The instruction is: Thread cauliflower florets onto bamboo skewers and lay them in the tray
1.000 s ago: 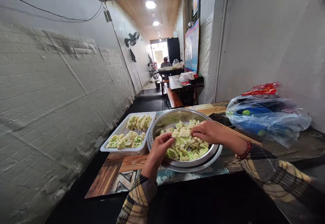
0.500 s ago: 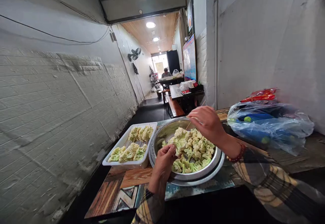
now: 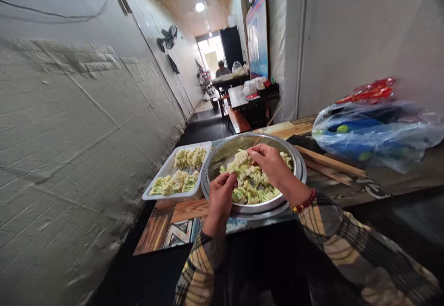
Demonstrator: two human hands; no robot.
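Note:
My left hand [image 3: 219, 197] is at the near left rim of a metal bowl [image 3: 301, 172], its thumb and fingers closed on a piece of cauliflower [image 3: 231, 171]. My right hand [image 3: 272, 165] is over the bowl, fingers pinched at the end of a thin wooden skewer [image 3: 268, 124] that slants up and away to the right. Its fingertips are close to a pale floret [image 3: 240, 157]; whether the skewer pierces it I cannot tell. Loose cauliflower florets [image 3: 255, 192] lie in the bowl below both hands. Left of the bowl, a white tray [image 3: 155, 196] holds skewered cauliflower [image 3: 178, 182] in two groups.
Wooden strips [image 3: 331, 162] lie right of the bowl, beside a clear plastic bag [image 3: 367, 132] with blue and green contents and a red packet [image 3: 373, 90]. A brick wall [image 3: 79, 158] runs along the left. Farther back are a bench [image 3: 237, 120], tables and a seated person [image 3: 222, 69].
My right hand has come down and left, closer to my left hand, with the skewer now plainly visible. The view has tipped downward. My left hand still holds cauliflower.

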